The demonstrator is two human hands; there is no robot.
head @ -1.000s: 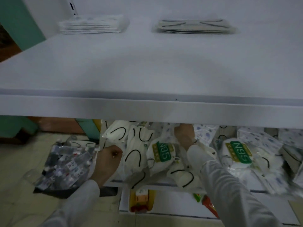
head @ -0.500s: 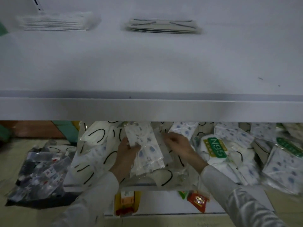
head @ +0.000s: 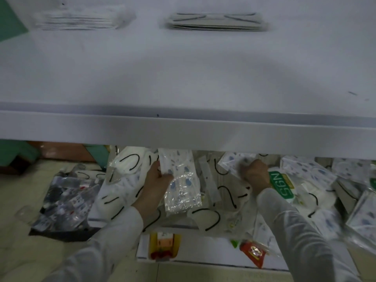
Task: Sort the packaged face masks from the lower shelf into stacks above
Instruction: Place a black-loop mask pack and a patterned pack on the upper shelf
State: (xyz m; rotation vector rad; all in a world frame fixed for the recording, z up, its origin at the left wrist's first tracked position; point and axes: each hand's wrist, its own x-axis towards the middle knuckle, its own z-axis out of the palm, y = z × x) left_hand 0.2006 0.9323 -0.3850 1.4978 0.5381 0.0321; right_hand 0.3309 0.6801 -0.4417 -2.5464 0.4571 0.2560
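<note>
A jumble of packaged face masks (head: 223,192) covers the lower shelf under the white upper shelf (head: 183,129). My left hand (head: 156,184) holds a clear packet of blue-spotted masks (head: 179,180) upright above the heap. My right hand (head: 255,176) grips the edge of another blue-spotted packet (head: 234,161) further right, next to a green N95 packet (head: 281,186). On the upper shelf lie two stacks: a patterned white stack (head: 81,18) at the back left and a stack with black ear loops (head: 215,22) at the back middle.
A dark bag of small packets (head: 65,202) lies on the floor at the left. Below the heap, a lower white board carries a yellow-orange box (head: 162,245) and a red sachet (head: 253,253). More spotted packets (head: 362,216) pile up at the right.
My right hand has let go of the left hand's packet and moved right onto another spotted packet. The left hand keeps its packet. The view has shifted slightly.
</note>
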